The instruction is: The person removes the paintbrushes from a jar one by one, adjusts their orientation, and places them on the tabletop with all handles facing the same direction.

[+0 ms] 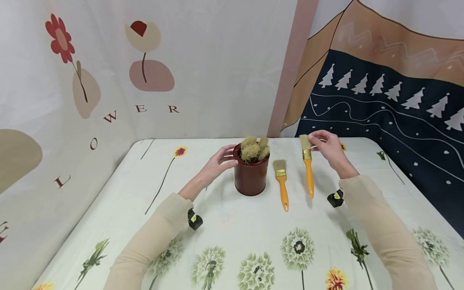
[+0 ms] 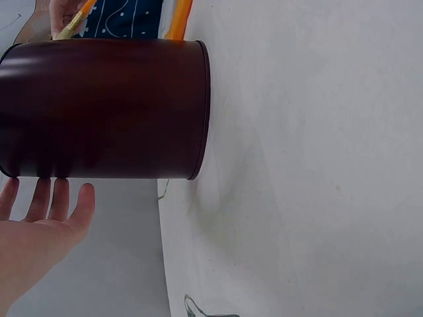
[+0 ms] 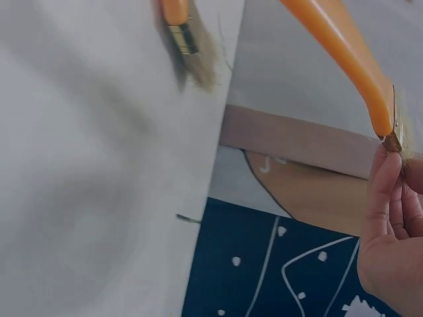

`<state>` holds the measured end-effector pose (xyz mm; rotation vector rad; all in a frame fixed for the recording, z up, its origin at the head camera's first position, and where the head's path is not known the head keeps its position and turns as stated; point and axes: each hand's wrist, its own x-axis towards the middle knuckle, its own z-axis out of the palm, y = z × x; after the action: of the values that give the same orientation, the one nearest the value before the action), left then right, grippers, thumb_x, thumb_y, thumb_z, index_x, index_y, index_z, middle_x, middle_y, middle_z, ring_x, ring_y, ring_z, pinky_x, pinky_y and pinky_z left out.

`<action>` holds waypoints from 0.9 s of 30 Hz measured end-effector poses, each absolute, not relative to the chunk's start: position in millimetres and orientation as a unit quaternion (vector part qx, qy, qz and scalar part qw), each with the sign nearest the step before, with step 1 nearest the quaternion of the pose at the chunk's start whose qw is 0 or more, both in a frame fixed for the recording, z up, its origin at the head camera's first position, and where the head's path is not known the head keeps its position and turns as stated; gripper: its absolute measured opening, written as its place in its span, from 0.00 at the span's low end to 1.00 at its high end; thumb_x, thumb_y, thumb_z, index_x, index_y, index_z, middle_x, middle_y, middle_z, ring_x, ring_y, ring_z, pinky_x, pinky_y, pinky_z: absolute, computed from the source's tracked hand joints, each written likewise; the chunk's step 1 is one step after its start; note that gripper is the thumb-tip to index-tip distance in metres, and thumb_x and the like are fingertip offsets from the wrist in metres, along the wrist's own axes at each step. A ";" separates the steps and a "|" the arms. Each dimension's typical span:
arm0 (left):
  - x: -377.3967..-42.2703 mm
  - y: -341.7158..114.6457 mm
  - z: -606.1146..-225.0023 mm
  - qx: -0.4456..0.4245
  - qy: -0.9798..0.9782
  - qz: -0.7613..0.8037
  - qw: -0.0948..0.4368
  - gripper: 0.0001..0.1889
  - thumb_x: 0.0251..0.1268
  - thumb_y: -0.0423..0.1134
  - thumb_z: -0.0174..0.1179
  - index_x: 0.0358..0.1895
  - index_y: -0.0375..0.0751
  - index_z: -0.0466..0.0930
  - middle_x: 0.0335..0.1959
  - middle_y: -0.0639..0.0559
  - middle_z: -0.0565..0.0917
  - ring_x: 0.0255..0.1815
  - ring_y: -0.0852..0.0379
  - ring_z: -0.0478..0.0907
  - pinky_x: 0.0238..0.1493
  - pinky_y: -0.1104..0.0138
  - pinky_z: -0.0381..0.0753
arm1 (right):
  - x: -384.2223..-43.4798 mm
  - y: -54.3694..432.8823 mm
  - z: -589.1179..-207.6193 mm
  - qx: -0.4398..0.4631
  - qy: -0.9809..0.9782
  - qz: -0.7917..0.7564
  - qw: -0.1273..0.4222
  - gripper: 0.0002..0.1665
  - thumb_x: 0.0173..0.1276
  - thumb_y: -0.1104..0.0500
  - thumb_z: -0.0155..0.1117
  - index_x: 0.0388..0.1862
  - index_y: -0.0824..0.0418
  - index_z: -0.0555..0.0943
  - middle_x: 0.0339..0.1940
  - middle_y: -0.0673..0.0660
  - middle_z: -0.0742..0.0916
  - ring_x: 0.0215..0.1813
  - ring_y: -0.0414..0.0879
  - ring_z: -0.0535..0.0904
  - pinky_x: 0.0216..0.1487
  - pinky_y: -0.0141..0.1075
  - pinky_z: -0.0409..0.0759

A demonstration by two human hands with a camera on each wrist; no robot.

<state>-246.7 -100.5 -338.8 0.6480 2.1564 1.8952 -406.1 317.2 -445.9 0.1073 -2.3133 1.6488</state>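
Note:
A dark red-brown round pot [image 1: 251,179] with a fuzzy tan plant [image 1: 254,149] in it stands upright on the table. My left hand [image 1: 222,158] is at the pot's left side, fingers extended; in the left wrist view its fingertips [image 2: 61,188] meet the pot wall. On the right, my right hand [image 1: 328,147] pinches a paintbrush [image 1: 308,173] by its bristle end, with the orange handle hanging down. That same brush [image 3: 350,59] is seen lifted off the table in the right wrist view. A second orange-handled paintbrush [image 1: 282,185] lies between the pot and the held one.
A white cloth printed with flowers [image 1: 257,272] covers the table [image 1: 232,237]. Printed fabric hangs behind it, pale with a flower design [image 1: 217,72] and dark blue with white trees [image 1: 398,117] at right. Each wrist wears a small black camera [image 1: 195,220].

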 end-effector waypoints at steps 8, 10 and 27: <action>-246.7 -100.7 -338.5 0.217 0.730 0.641 0.101 0.28 0.62 0.33 0.53 0.65 0.39 0.55 0.60 0.40 0.62 0.60 0.45 0.58 0.56 0.55 0.62 | -388.0 303.3 -449.5 0.015 -0.829 0.545 0.126 0.25 0.54 0.38 0.58 0.43 0.54 0.76 0.39 0.55 0.78 0.37 0.50 0.75 0.30 0.28 0.77; -246.6 -100.7 -338.4 0.215 0.730 0.641 0.101 0.28 0.62 0.34 0.53 0.65 0.40 0.55 0.60 0.40 0.62 0.60 0.45 0.59 0.56 0.55 0.62 | -382.8 300.0 -448.2 0.012 -0.833 0.541 0.114 0.25 0.56 0.39 0.57 0.43 0.55 0.75 0.39 0.55 0.77 0.36 0.49 0.75 0.29 0.27 0.77; -247.4 -100.9 -339.9 0.218 0.729 0.641 0.099 0.28 0.61 0.33 0.53 0.65 0.39 0.55 0.60 0.40 0.62 0.60 0.46 0.59 0.56 0.56 0.62 | -321.4 257.7 -399.8 0.008 -0.835 0.549 0.019 0.14 0.65 0.58 0.55 0.42 0.69 0.73 0.33 0.58 0.77 0.28 0.41 0.75 0.30 0.28 0.77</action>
<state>-247.4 -100.9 -339.9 0.6438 2.1570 1.8964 -321.4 257.7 -399.8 0.0236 -2.5936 1.7057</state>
